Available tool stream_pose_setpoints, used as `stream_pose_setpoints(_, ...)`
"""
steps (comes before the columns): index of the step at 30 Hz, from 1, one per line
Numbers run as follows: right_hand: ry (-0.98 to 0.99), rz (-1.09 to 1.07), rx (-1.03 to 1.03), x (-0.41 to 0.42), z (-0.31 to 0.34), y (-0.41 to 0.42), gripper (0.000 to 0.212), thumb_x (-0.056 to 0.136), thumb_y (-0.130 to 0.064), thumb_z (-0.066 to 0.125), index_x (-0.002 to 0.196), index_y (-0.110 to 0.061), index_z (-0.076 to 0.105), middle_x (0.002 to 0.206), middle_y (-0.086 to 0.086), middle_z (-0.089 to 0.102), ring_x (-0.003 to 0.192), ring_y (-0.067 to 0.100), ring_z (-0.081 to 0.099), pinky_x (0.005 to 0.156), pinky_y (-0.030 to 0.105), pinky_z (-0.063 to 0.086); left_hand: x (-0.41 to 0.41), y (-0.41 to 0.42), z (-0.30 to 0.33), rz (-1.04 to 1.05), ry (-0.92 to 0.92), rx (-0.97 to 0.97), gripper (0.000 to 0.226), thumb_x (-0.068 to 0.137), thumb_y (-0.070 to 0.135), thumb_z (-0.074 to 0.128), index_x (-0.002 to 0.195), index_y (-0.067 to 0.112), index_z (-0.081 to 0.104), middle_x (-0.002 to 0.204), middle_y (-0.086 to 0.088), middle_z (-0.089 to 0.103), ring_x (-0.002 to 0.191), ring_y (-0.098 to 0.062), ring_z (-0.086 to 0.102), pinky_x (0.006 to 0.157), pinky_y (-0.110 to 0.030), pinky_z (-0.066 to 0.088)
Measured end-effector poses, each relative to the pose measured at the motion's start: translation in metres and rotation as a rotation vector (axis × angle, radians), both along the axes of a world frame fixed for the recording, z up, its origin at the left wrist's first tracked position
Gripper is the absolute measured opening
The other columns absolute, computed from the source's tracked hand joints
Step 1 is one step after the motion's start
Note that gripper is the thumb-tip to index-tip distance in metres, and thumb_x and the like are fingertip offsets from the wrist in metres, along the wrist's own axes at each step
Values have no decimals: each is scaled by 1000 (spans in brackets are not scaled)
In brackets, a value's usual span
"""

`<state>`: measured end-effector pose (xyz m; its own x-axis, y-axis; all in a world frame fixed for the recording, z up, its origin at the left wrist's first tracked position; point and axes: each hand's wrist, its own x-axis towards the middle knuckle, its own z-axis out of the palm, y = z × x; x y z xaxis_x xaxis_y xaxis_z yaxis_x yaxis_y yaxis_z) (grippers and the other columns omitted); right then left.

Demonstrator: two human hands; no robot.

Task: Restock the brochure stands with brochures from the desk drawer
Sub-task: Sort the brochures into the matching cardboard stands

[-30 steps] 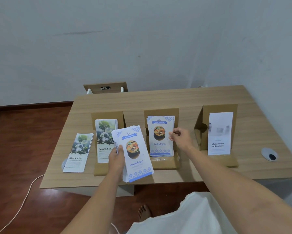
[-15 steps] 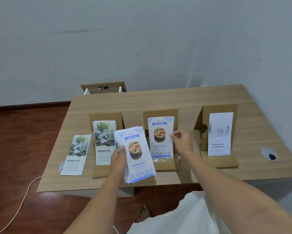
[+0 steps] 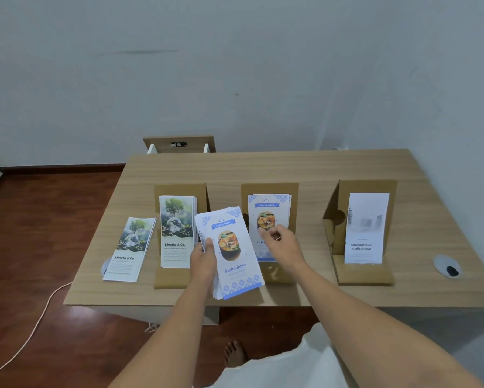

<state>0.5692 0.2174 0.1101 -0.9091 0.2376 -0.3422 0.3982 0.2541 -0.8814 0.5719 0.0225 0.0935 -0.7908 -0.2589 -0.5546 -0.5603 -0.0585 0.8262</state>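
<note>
A pale wood-grain worktop with a rectangular top carries three folded brown cardboard stands in a row. The left stand holds a stack of tall, narrow tree-and-globe brochures printed "Liceria & Co."; a second loose stack of the same design lies flat on the worktop just beside it, to its left. The middle stand holds blue-and-white food brochures with a patterned border, upright against its back panel. The right stand, seen partly from the side with a round cut-out in its flank, holds a plain white brochure with dark print.

The left hand clamps a fanned stack of glossy blue-and-white food brochures, thumb on the front sheet and fingers behind, tilted and held over the near edge of the worktop between the left and middle stands. The right hand is in front of the middle stand's brochures with its fingertips drawn together; it is blurred, and whether it pinches anything cannot be told.

A round grey cable port sits in the worktop at far right. Beyond the far edge an open drawer shows. A white cord trails across the dark red wooden floor
</note>
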Motion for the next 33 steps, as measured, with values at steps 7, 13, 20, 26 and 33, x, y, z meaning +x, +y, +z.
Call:
stream_pose_setpoints(7, -287, 318, -220, 1, -8, -25, 39, 84, -32, 80, 106, -4, 63, 104, 4, 77, 102, 20, 72, 96, 45, 56, 18, -19, 8, 158, 20, 12, 32, 106, 40, 52, 115, 14, 69, 111, -12, 77, 98, -32, 74, 88, -50, 62)
stream_pose_setpoints(13, -257, 358, -335, 3, 1, -60, 21, 83, -19, 83, 86, -6, 67, 96, 10, 80, 95, 27, 76, 81, 39, 59, 35, -57, 21, 260, 75, 191, 17, 102, 39, 61, 104, 25, 71, 108, -10, 79, 99, -34, 76, 90, -60, 60)
stream_pose_setpoints(20, -253, 425, -327, -17, 11, -119, 18, 90, -19, 76, 100, -5, 71, 102, 9, 79, 92, 22, 74, 88, 39, 57, 39, -119, 31, 315, 163, 372, 27, 105, 31, 57, 126, 18, 69, 118, -8, 79, 107, -30, 75, 94, -53, 59)
stream_pose_setpoints(26, -240, 391, -331, -53, 12, -195, 7, 90, -14, 75, 91, -10, 70, 96, 10, 78, 78, 21, 73, 69, 32, 57, 14, -198, 24, 334, 157, 429, 23, 107, 30, 53, 117, 18, 71, 112, -6, 80, 98, -24, 77, 85, -43, 61)
stream_pose_setpoints(33, -235, 297, -312, -87, -1, -279, 25, 92, -18, 73, 109, 1, 68, 104, 15, 78, 95, 32, 75, 70, 37, 58, -27, -298, 10, 333, 126, 424, 22, 108, 27, 50, 113, 15, 69, 104, -8, 81, 87, -26, 79, 93, -51, 58)
